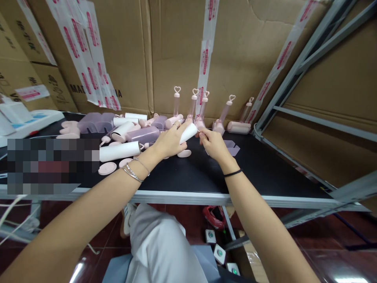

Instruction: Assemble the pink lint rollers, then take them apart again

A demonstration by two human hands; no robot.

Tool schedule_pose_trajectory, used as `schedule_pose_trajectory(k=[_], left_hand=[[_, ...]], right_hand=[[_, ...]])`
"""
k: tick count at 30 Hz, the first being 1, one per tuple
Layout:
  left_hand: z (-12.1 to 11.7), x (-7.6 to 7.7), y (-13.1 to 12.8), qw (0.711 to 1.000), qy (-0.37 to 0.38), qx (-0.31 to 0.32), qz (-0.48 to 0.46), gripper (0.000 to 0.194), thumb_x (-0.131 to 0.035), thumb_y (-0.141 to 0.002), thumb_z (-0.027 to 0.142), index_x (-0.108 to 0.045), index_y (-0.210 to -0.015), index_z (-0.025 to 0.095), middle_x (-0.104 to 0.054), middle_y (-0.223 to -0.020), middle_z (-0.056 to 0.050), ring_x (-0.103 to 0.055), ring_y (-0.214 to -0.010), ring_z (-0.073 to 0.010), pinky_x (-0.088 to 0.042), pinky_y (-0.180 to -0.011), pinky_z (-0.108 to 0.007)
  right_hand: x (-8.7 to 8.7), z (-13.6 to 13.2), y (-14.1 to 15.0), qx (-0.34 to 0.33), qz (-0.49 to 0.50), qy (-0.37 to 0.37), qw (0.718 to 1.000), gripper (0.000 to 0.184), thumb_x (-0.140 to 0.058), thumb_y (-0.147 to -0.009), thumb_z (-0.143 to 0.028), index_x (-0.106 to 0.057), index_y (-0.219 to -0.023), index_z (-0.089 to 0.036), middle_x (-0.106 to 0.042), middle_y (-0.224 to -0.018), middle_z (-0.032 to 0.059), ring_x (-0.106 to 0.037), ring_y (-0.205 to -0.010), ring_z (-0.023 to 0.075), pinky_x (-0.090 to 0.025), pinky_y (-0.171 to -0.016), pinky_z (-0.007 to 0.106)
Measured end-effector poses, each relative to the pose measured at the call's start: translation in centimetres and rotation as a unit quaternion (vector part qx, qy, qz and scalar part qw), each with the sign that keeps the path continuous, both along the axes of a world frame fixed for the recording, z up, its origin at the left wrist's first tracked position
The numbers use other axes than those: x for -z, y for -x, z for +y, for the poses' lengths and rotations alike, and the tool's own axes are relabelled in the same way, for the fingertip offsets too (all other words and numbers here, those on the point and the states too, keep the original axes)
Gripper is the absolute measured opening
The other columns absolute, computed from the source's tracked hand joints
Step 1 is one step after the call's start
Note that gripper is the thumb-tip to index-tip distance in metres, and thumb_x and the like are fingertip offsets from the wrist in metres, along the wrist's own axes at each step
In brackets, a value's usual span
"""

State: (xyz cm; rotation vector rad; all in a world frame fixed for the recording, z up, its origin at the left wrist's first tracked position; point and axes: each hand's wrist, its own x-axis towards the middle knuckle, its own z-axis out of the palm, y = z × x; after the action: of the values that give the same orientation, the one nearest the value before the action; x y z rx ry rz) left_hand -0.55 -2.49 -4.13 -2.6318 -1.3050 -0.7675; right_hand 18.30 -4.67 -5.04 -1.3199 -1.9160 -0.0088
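Note:
My left hand (172, 140) is wrapped round a white paper roll (189, 133), which looks like a lint roller. Beside the roll's right end, the fingers of my right hand (214, 144) are pinched together; a thin rod seems to run into them, though its far part is hidden. Just behind both hands stand several pink tubes with heart-shaped loops on top, such as one tube (224, 112). Below my left hand lies a pale pink oval piece (184, 153). A clear purple piece (231, 148) rests beyond my right hand.
Left on the black table (265, 169) lie another white roll (120, 151), purple covers (97, 122) and a pink disc (107, 168). A white device (41, 120) stands far left. Cardboard (176, 51) walls the back; a metal shelf frame (312, 67) rises at right.

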Motion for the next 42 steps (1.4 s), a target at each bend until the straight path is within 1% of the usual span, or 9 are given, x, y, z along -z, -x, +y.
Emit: schedule_pose_trajectory(k=[6, 9, 12, 19, 25, 28, 35, 39, 42], left_hand=[[0.0, 0.2, -0.1, 1.0, 0.014, -0.006, 0.0, 0.079, -0.057, -0.08, 0.023, -0.026, -0.153, 0.025, -0.042, -0.147, -0.016, -0.06, -0.115, -0.0341, -0.053, -0.091, -0.046], [0.3, 0.0, -0.1, 0.998, 0.029, 0.01, -0.048, 0.08, -0.059, -0.077, 0.021, -0.029, -0.151, 0.024, -0.039, -0.151, -0.013, -0.053, -0.125, -0.0336, -0.048, -0.1, -0.047], [0.9, -0.2, 0.0, 0.991, 0.022, 0.006, -0.133, 0.073, -0.061, -0.078, 0.025, -0.034, -0.146, 0.017, -0.046, -0.145, -0.014, -0.046, -0.132, -0.0317, -0.041, -0.108, -0.048], [1.4, 0.0, 0.2, 0.981, 0.034, -0.001, -0.191, 0.067, -0.064, -0.08, 0.034, -0.04, -0.139, 0.015, -0.052, -0.138, -0.015, -0.05, -0.127, -0.0302, -0.04, -0.108, -0.048], [1.5, 0.1, 0.2, 0.98, 0.028, 0.01, -0.196, 0.068, -0.064, -0.08, 0.033, -0.038, -0.141, 0.016, -0.05, -0.141, -0.015, -0.048, -0.13, -0.0306, -0.039, -0.108, -0.049], [1.5, 0.1, 0.3, 0.981, 0.005, 0.054, -0.188, 0.068, -0.063, -0.082, 0.03, -0.037, -0.143, 0.017, -0.049, -0.144, -0.013, -0.046, -0.134, -0.0276, -0.036, -0.112, -0.046], [1.1, 0.0, 0.1, 0.978, -0.022, 0.173, -0.114, 0.068, -0.06, -0.086, 0.027, -0.033, -0.148, 0.018, -0.041, -0.154, -0.011, -0.036, -0.144, -0.0241, -0.028, -0.119, -0.041], [1.2, -0.8, 0.6, 0.985, -0.031, 0.156, -0.065, 0.068, -0.058, -0.085, 0.026, -0.033, -0.148, 0.017, -0.04, -0.155, -0.011, -0.033, -0.145, -0.0251, -0.026, -0.12, -0.045], [1.2, -1.7, 1.6, 0.997, -0.009, 0.072, -0.028, 0.053, -0.051, -0.087, 0.027, -0.046, -0.139, 0.015, -0.051, -0.145, -0.013, -0.047, -0.135, -0.0266, -0.037, -0.112, -0.044]], right_hand=[[0.2, 0.2, -0.1, 0.031, 0.002, 0.018, 0.999, 0.028, -0.036, -0.092, -0.025, -0.062, -0.085, -0.02, -0.062, -0.067, 0.0041, -0.058, -0.065, 0.0205, -0.041, -0.067, 0.031], [0.2, 0.3, -0.1, 0.062, 0.013, 0.006, 0.998, 0.027, -0.035, -0.093, -0.025, -0.06, -0.085, -0.02, -0.062, -0.067, 0.0045, -0.058, -0.066, 0.0213, -0.04, -0.067, 0.031], [0.1, 0.3, 0.0, 0.08, 0.022, 0.001, 0.997, 0.023, -0.036, -0.092, -0.025, -0.058, -0.084, -0.021, -0.062, -0.069, 0.0044, -0.058, -0.067, 0.0215, -0.038, -0.067, 0.031], [0.1, 0.1, 0.1, 0.087, 0.014, -0.014, 0.996, 0.018, -0.041, -0.091, -0.027, -0.051, -0.077, -0.022, -0.06, -0.069, 0.0037, -0.055, -0.066, 0.0206, -0.033, -0.064, 0.03], [-0.1, -0.1, 0.3, 0.044, 0.029, -0.027, 0.998, 0.017, -0.043, -0.091, -0.028, -0.051, -0.077, -0.022, -0.059, -0.07, 0.0025, -0.054, -0.066, 0.0186, -0.038, -0.065, 0.03], [-0.2, -0.3, 0.5, -0.006, 0.056, -0.021, 0.998, 0.016, -0.046, -0.091, -0.033, -0.056, -0.088, -0.021, -0.061, -0.074, 0.0014, -0.055, -0.068, 0.0173, -0.042, -0.069, 0.029], [0.0, -0.3, 0.7, -0.092, 0.142, -0.027, 0.985, 0.054, -0.061, -0.082, -0.05, -0.047, -0.124, -0.021, -0.066, -0.109, 0.0073, -0.062, -0.089, 0.0203, -0.049, -0.074, 0.031], [-0.3, -0.6, 0.4, -0.024, 0.119, -0.044, 0.992, 0.048, -0.064, -0.077, -0.045, -0.048, -0.116, -0.021, -0.065, -0.098, 0.0047, -0.06, -0.079, 0.0192, -0.048, -0.071, 0.031], [-0.7, -0.7, 0.0, 0.066, 0.117, -0.069, 0.989, 0.04, -0.062, -0.077, -0.039, -0.048, -0.11, -0.021, -0.063, -0.091, 0.0043, -0.059, -0.081, 0.0207, -0.047, -0.075, 0.034]])
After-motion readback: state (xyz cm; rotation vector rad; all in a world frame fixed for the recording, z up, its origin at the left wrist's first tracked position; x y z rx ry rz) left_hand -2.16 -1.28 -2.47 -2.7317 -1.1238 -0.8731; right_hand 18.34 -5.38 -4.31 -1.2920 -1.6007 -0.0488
